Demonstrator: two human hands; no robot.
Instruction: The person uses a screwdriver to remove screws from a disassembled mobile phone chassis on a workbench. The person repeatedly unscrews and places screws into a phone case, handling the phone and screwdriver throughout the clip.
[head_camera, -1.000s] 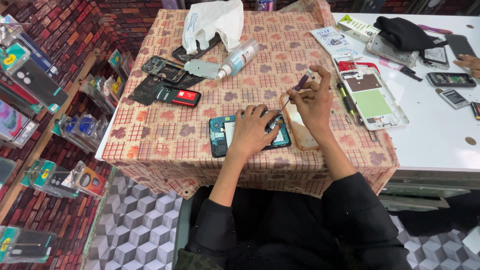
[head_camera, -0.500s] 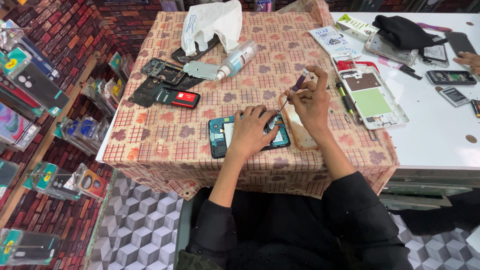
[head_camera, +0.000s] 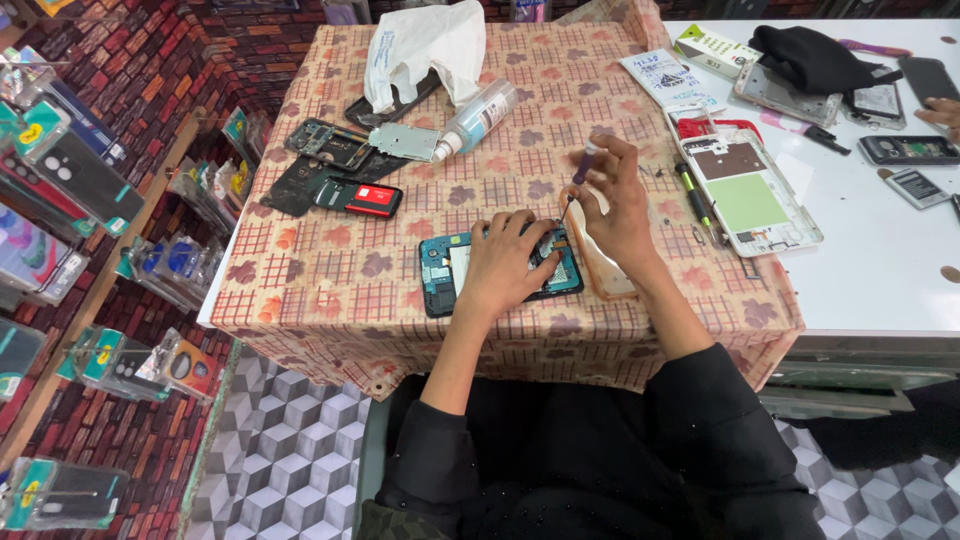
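Left fingers (head_camera: 528, 232) spread flat and unclenched, pressing down on the opened teal phone (head_camera: 445, 275), gripping nothing. Left hand (head_camera: 505, 265) covering the middle of that phone, which lies face down, back cover off, on the patterned cloth of the bench (head_camera: 330, 290), near its front edge.

Right fingers (head_camera: 600, 165) pinched around a small purple-handled screwdriver (head_camera: 578, 178), tip pointing down at the upper right corner of the teal phone; actual contact with a screw too small to tell. Right hand (head_camera: 620, 205) raised just right of the teal phone, over a clear phone case (head_camera: 605, 270) lying touching the phone's right end.

Farther right of the teal phone: a second screwdriver (head_camera: 695, 200) with a dark handle, then a white phone frame (head_camera: 750, 195) with a green panel inside, a red-edged part just behind it. Beyond these, on the white bench top (head_camera: 880, 270), a loose battery (head_camera: 912, 187), another dark phone (head_camera: 905, 150), a black cloth (head_camera: 815, 55).

Left and behind the teal phone: a red-and-black phone (head_camera: 360, 198), a dark stripped frame (head_camera: 325, 145), a metal plate (head_camera: 405, 142), a clear spray bottle (head_camera: 478, 118) lying on its side, a white plastic bag (head_camera: 420, 45) at the far edge.

Another person's hand (head_camera: 940, 112) at the far right edge, well apart.

Far left of the teal phone, beyond the bench: packaged phone cases (head_camera: 60, 180) hanging on a brick-pattern wall.
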